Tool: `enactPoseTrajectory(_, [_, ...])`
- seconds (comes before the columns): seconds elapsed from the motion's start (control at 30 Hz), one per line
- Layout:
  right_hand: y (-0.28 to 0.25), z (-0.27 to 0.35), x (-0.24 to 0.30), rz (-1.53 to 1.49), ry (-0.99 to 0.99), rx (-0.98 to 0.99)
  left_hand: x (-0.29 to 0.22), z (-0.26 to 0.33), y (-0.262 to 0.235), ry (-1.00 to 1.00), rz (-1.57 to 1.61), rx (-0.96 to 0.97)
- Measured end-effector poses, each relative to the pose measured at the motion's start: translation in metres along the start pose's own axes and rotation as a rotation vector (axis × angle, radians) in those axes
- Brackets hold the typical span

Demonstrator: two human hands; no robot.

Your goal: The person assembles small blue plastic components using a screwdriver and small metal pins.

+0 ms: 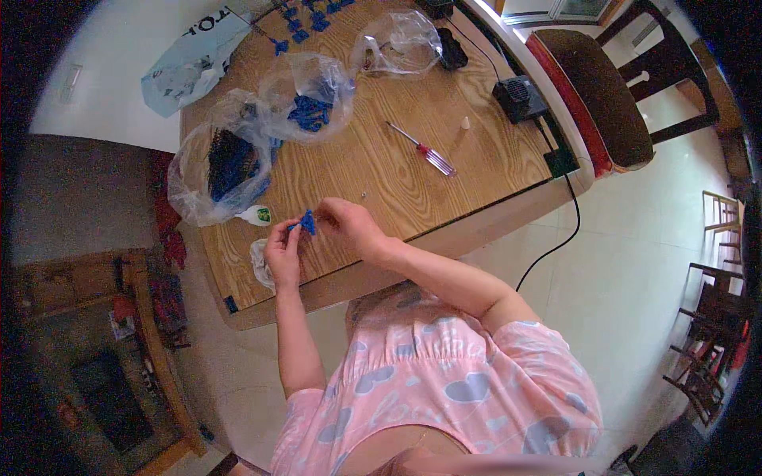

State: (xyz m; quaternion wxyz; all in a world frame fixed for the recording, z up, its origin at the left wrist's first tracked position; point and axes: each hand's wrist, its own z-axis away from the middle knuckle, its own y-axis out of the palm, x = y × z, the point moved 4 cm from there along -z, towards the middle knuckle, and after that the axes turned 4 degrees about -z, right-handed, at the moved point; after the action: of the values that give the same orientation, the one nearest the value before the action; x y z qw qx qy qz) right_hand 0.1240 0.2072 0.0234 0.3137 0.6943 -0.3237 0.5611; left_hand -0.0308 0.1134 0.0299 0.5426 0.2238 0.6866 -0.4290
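My left hand (pixel 282 252) pinches a small blue plastic part (pixel 307 222) above the near left of the wooden table. Right beside that part is my right hand (pixel 349 225), fingers curled together; whatever they may hold is too small or hidden to make out. Close by my left hand lie a white bottle with a green mark (pixel 255 214) and a crumpled white plastic bag (pixel 260 266). A tiny metal piece (pixel 363 194) rests just beyond my right hand.
Clear bags hold dark and blue parts (pixel 234 163) and more blue parts (pixel 309 113). Several blue assemblies (pixel 305 24) stand at the far edge. A screwdriver (pixel 429 155), a white cone-shaped cap (pixel 466 123) and a black corded device (pixel 520 99) lie to the right. A chair (pixel 595 95) stands beyond.
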Motion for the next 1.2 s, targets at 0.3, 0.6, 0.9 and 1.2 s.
enactPoseTrajectory(0.3, [0.005,0.010,0.002,0.144,-0.147,-0.017,0.012,0.003,-0.007,-0.072,0.109,-0.046])
enactPoseTrajectory(0.6, [0.003,0.007,0.022,0.120,-0.274,0.009,-0.026,0.010,-0.004,0.017,0.124,-0.047])
enactPoseTrajectory(0.9, [-0.002,-0.003,0.056,0.255,-0.384,0.033,-0.071,0.004,-0.011,0.327,-0.189,-0.047])
enactPoseTrajectory(1.2, [-0.004,-0.002,0.038,0.324,-0.406,0.045,-0.058,0.008,-0.008,0.135,-0.155,-0.063])
